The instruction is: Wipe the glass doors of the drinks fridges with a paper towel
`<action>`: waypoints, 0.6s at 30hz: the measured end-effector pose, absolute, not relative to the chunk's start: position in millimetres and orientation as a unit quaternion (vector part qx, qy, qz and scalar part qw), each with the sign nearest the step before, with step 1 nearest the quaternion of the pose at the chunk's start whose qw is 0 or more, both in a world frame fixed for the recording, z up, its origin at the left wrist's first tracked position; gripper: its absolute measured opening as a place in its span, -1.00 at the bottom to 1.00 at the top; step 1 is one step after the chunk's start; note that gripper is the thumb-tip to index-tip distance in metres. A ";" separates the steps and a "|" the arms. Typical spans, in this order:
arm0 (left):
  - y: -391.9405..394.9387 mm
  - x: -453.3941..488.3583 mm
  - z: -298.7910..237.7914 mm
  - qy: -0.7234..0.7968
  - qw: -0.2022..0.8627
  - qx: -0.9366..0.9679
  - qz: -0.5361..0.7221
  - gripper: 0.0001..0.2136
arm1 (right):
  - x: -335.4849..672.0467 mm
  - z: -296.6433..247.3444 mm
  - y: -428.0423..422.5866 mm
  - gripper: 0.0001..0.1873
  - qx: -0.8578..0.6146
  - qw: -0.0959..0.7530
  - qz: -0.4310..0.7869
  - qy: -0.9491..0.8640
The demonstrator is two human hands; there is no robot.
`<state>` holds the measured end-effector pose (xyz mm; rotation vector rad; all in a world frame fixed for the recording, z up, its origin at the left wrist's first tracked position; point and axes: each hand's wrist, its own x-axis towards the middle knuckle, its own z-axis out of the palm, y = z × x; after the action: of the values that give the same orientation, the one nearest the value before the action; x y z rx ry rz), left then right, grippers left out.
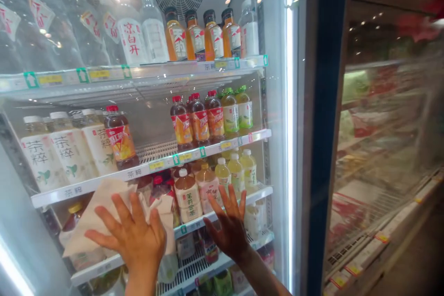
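Note:
Spread flat, my left hand (135, 236) lies over a thin beige paper wipe (92, 215) at the glass door of a drinks fridge. The wipe fans out past my fingers on both sides and is creased at its right part. To the right, my right hand (227, 224) is raised with its fingers apart and nothing in it. Its palm faces the glass; whether it touches I cannot tell. Behind the hands, through the glass, stand a white-capped tea bottle (187, 194) and a pinkish bottle with an orange cap (207, 182).
Shelves hold rows of bottles: clear water bottles (130, 32) on top, white-labelled tea bottles (67, 148) and red-capped bottles (199, 118) below. A bright light strip (290, 134) and a dark door frame (321, 129) run down the right. Beyond is another chilled shelf case (364, 212), blurred.

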<state>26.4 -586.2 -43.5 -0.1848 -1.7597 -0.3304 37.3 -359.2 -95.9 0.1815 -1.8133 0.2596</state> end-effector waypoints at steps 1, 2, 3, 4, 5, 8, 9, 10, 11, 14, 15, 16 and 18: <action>-575.7 25.9 -42.7 -0.764 0.625 -0.078 -0.141 -0.21 | 37.0 -95.3 -346.6 -0.39 0.084 0.597 0.104 -0.791; -563.4 26.2 -50.6 -0.764 0.625 -0.082 -0.136 -0.21 | 36.8 -95.0 -333.8 -0.36 0.091 0.590 0.094 -0.796; -548.9 27.2 -65.1 -0.768 0.620 -0.094 -0.132 -0.21 | 36.7 -95.2 -320.9 -0.33 0.096 0.591 0.088 -0.796; -532.3 28.5 -82.2 -0.774 0.610 -0.115 -0.124 -0.21 | 36.7 -95.6 -307.9 -0.30 0.099 0.597 0.085 -0.792; -514.0 29.6 -97.4 -0.777 0.604 -0.130 -0.123 -0.22 | 36.8 -95.7 -294.8 -0.27 0.108 0.605 0.084 -0.785; -456.2 28.8 -100.2 -0.780 0.595 -0.158 -0.113 -0.23 | 37.3 -92.6 -256.5 -0.23 0.126 0.612 0.088 -0.776; -438.4 26.7 -86.3 -0.779 0.599 -0.154 -0.104 -0.24 | 37.3 -90.1 -244.5 -0.22 0.124 0.610 0.092 -0.777; -422.1 24.2 -69.8 -0.776 0.608 -0.143 -0.091 -0.24 | 37.3 -87.4 -233.0 -0.22 0.120 0.609 0.098 -0.778; -407.5 21.9 -55.2 -0.772 0.615 -0.136 -0.087 -0.25 | 37.2 -84.9 -222.0 -0.21 0.114 0.610 0.104 -0.777; -372.1 21.4 -52.3 -0.769 0.616 -0.150 -0.077 -0.28 | 36.4 -81.8 -191.5 -0.21 0.105 0.613 0.119 -0.774; -362.3 23.2 -64.9 -0.773 0.605 -0.177 -0.064 -0.28 | 36.0 -82.6 -181.8 -0.21 0.104 0.613 0.124 -0.773; -353.0 25.1 -79.3 -0.776 0.594 -0.207 -0.047 -0.27 | 35.4 -84.1 -172.3 -0.20 0.104 0.614 0.129 -0.771; -335.0 27.3 -96.4 -0.778 0.580 -0.242 -0.022 -0.29 | 34.3 -87.8 -155.2 -0.20 0.107 0.616 0.138 -0.768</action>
<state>27.3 -335.0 -96.4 -0.5657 -1.8182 -0.0512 34.3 -155.2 -87.8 0.2458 -1.7692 0.3186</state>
